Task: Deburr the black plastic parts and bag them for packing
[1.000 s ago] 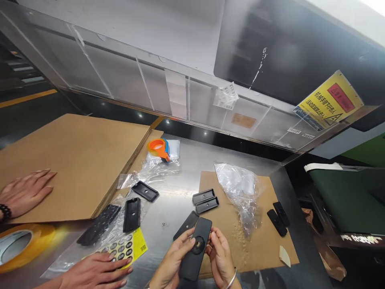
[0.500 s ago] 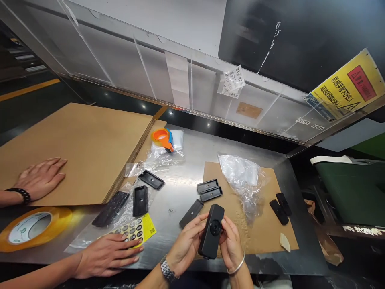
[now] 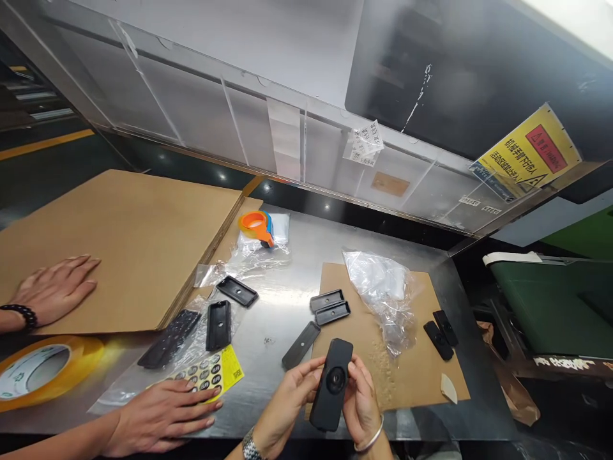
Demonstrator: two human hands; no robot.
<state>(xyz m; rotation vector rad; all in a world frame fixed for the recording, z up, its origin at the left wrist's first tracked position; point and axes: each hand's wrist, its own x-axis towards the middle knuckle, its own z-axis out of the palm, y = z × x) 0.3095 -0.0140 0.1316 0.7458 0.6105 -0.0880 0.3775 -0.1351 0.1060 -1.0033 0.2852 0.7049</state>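
Note:
A black rectangular part (image 3: 332,406) with a round recess stands tilted between my hands above the table's front edge. My left hand (image 3: 290,397) grips its left side, and my right hand (image 3: 361,401) holds the right side. Just beyond lie a black tray-like piece (image 3: 301,345) and two more black shells (image 3: 330,306), side by side, partly over a cardboard sheet (image 3: 416,377). Two small black pieces (image 3: 440,335) rest on the cardboard's right part. Further left are two open black shells (image 3: 219,326) beside a yellow sheet of round stickers (image 3: 232,369).
Another person's hands (image 3: 163,412) rest on the sticker sheet and on a cardboard stack (image 3: 119,249) at left. Around are a large tape roll (image 3: 71,367), an orange tape dispenser (image 3: 258,227), a clear plastic bag (image 3: 378,281) and a transparent barrier (image 3: 325,147) behind the table.
The black part in my hands has moved slightly down and left and turned so its round recess faces the camera more. The whole view has shifted a little.

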